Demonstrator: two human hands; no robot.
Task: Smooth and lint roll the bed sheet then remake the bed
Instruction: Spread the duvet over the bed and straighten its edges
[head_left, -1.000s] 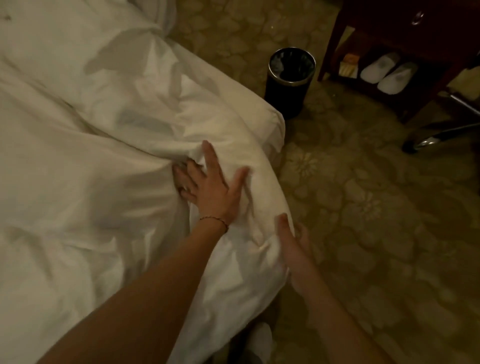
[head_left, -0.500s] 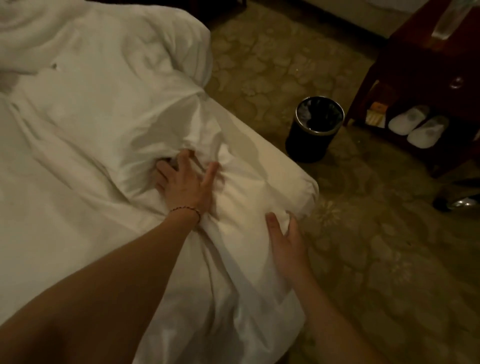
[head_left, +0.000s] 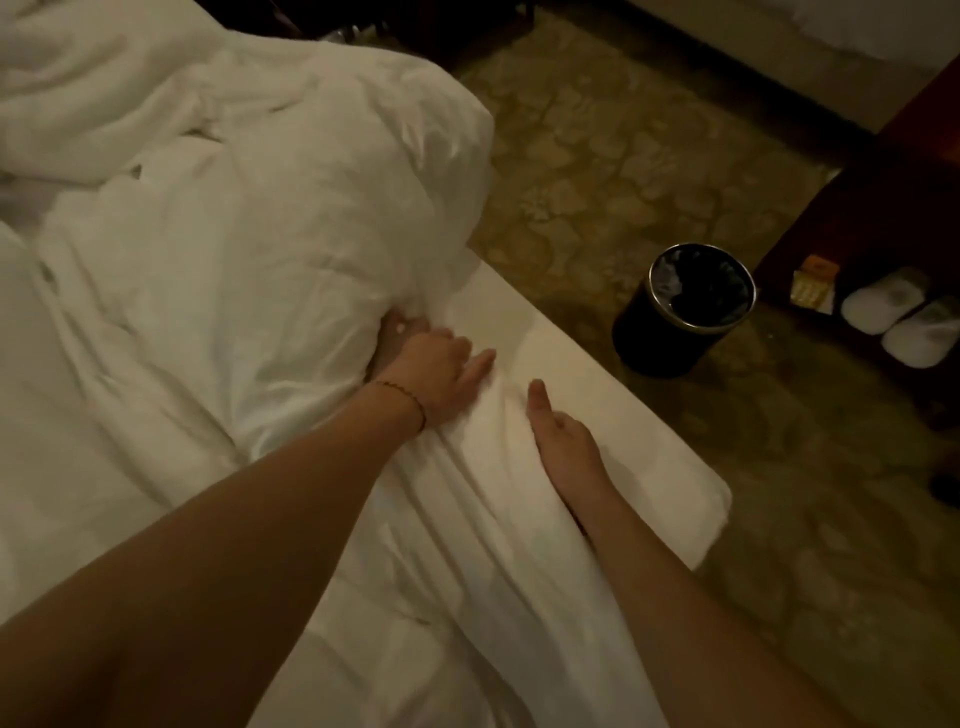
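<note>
Bunching duvet (head_left: 249, 249) hides the left hand's (head_left: 431, 369) fingers; right hand (head_left: 563, 441) flat; bin (head_left: 680, 322) nearby.

The duvet (head_left: 270, 218) is white cloth, matt, soft and heavily creased, bunched in puffy folds. The sheet (head_left: 587, 395) is white cloth too, matt and smoother, flat near the bed's edge and wrinkled into long ridges between the arms. The bin (head_left: 675, 317) has a glossy black wall and a shiny metal rim, with a crinkled black plastic liner inside. The carpet (head_left: 623, 171) looks matt and textured, with a mottled pattern. The cabinet (head_left: 893, 171) is dark wood with a slight sheen. The slippers (head_left: 904, 322) are white matt cloth.
</note>
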